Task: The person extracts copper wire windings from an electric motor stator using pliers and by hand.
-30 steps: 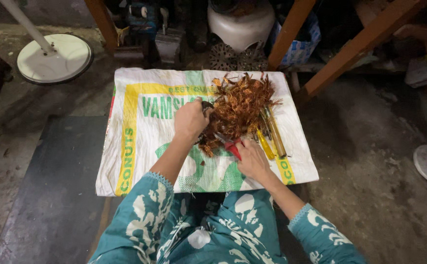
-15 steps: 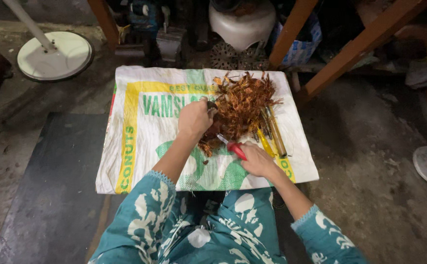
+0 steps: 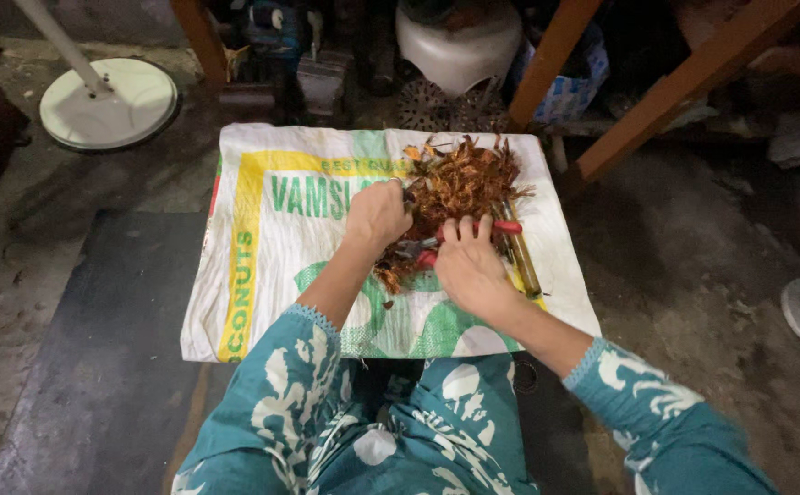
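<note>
In the head view, a white woven sack (image 3: pixel 281 275) lies flat on the floor, with a heap of dry brown husk fibre (image 3: pixel 460 188) near its far right corner. The left hand (image 3: pixel 377 215) curls closed on the heap's near edge. The right hand (image 3: pixel 469 266), fingers together, wraps red-handled pliers (image 3: pixel 455 240) just beside it.

Dim scene, light from above, strongest on the white sack (image 3: pixel 263 275) and round white base (image 3: pixel 111 103). Deep shadow under the wooden legs (image 3: pixel 684 87) at top and right. No glare. Mild wide-angle bending at edges. Centre fairly sharp; slight softness on the hands, grain in dark floor (image 3: pixel 79 367).
</note>
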